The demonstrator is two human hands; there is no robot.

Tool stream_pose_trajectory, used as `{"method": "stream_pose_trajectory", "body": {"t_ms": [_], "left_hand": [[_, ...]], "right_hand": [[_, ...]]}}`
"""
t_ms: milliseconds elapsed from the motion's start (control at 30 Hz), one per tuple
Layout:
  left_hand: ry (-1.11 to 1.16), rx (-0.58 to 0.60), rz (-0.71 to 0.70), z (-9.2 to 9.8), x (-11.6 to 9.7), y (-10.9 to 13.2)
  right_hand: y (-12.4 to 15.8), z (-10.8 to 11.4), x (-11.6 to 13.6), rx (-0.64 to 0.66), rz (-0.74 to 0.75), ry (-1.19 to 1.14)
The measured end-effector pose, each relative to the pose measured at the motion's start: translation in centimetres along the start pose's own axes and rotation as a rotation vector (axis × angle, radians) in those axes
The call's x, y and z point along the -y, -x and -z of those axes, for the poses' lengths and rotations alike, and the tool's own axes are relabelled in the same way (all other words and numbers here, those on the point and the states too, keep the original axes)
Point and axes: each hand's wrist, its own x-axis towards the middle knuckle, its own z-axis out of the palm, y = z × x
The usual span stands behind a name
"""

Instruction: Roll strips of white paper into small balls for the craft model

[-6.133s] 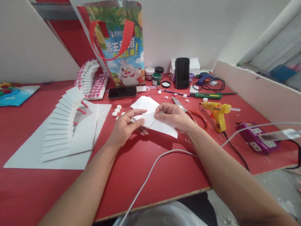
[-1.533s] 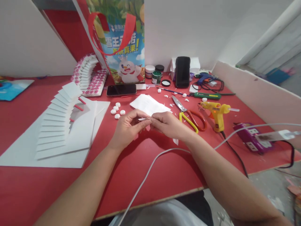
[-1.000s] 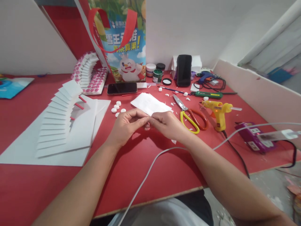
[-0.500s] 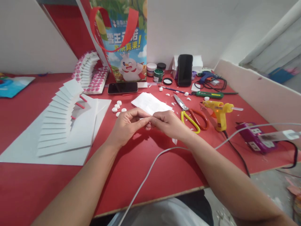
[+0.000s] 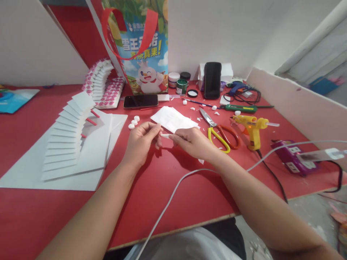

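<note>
A narrow folded strip of white paper [image 5: 166,135] spans the small gap between my hands, above the red table. My right hand [image 5: 191,141] is closed, pinching the strip's right end between thumb and fingers. My left hand [image 5: 142,141] is closed too, thumb against forefinger, at the strip's left end; its fingers hide that end. Just behind the hands lies a stack of white paper pieces [image 5: 173,118]. Several small white paper rolls [image 5: 132,126] sit beyond my left hand. Scissors [image 5: 217,130] with yellow and red handles lie open to the right of my right hand.
A yellow glue gun [image 5: 253,128] and a purple power box [image 5: 294,157] stand at right. A white cable [image 5: 176,191] crosses the table in front of me. Fanned white folded card [image 5: 63,137] lies at left. Phones [image 5: 141,101], paint jars [image 5: 181,86] and a bag [image 5: 146,47] are behind.
My hands have moved apart slightly, the left one shifting left. More of the white paper strip now shows between them.
</note>
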Motion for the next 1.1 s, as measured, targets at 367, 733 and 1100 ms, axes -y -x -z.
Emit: {"method": "stream_pose_trajectory", "body": {"t_ms": [367,733,1100], "left_hand": [[-0.047,0.405,0.526,-0.2,-1.4,0.7],[0.053,0.555,0.505,0.9,-1.4,0.5],[-0.057,0.665,0.435,0.9,-1.8,0.9]], "right_hand": [[0.5,0.1,-0.3,0.088,0.189,0.324],[0.7,1.0,0.7,0.219,0.183,0.271],[0.8,1.3,0.7,0.251,0.139,0.178]]}}
